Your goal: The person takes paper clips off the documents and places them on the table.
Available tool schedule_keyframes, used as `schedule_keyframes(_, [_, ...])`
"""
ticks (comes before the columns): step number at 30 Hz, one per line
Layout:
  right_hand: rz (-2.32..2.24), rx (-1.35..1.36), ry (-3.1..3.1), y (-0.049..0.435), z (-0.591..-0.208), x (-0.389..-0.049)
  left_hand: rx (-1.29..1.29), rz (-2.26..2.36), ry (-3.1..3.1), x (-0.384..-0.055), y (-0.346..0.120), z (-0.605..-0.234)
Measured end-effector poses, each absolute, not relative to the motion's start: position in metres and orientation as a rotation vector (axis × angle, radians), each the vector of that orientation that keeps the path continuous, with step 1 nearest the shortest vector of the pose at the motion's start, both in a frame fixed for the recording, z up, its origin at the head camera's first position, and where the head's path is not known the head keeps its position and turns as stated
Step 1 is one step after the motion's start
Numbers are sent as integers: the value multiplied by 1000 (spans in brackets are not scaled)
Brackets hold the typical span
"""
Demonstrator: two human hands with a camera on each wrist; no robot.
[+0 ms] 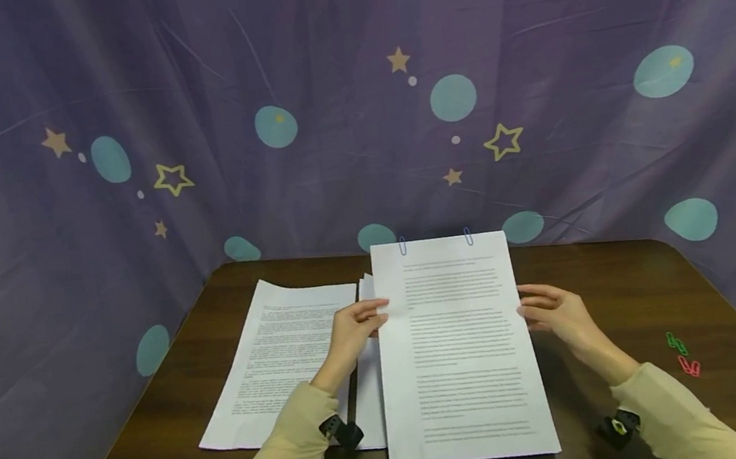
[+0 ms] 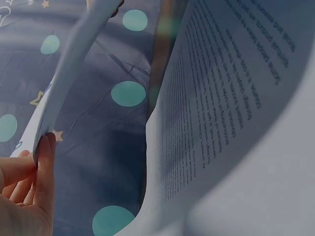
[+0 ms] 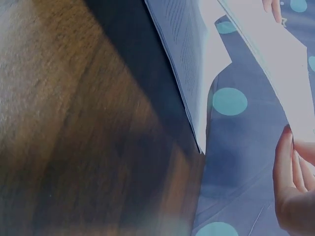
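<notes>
A stack of printed sheets point(image 1: 461, 357) is held up off the table, with two blue paper clips point(image 1: 402, 246) on its top edge. My left hand point(image 1: 351, 332) pinches the stack's left edge between thumb and fingers. On the opposite edge, my right hand point(image 1: 561, 316) pinches it the same way. The left wrist view shows the left thumb and fingers point(image 2: 45, 172) on either side of the thin paper edge. In the right wrist view the right hand point(image 3: 295, 191) grips the other side of the stack.
More printed sheets point(image 1: 287, 356) lie on the brown table point(image 1: 599, 284) at the left, some partly behind the held stack. Two green paper clips point(image 1: 676, 344) and two red paper clips point(image 1: 689, 366) lie at the right. A patterned purple curtain point(image 1: 328, 33) hangs behind the table.
</notes>
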State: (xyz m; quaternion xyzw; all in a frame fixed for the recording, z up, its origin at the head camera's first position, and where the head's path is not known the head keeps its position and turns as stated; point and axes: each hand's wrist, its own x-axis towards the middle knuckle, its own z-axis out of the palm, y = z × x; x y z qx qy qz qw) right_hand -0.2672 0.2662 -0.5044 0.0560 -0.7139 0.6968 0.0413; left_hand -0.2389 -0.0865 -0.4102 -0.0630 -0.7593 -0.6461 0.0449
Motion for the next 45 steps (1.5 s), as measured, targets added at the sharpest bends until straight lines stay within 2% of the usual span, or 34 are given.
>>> schedule_keyframes(4, [2026,243,-2206,270,-509,-273,-156,-1959,-2328,-242,-86,-416])
schedule_keyframes(8, [1958,452,-2123,268,-494,-273,-145,-1959,-2320,-241,-86,-417])
schedule_keyframes(11, [1864,525,-2108,259,-461,-262,-145,-1957,-2310,-240,-86,-417])
schedule_keyframes(17, [1434,376,-2288,234,-390,-236,-155,-1956,-2297,-239,-85,-417])
schedule_keyframes(21, [1366,387,-2303,225,-369,-237,-146,-1976,-2295,-239,-86,-416])
schedule_keyframes(35, [1237,458,-2313,201,-340,-258,-147,-1956,-2300,-235,-86,-416])
schedule_keyframes(45, [1246,464,-2316,191,-333,-267,-157,-1961,-2281,-230,-82,-411])
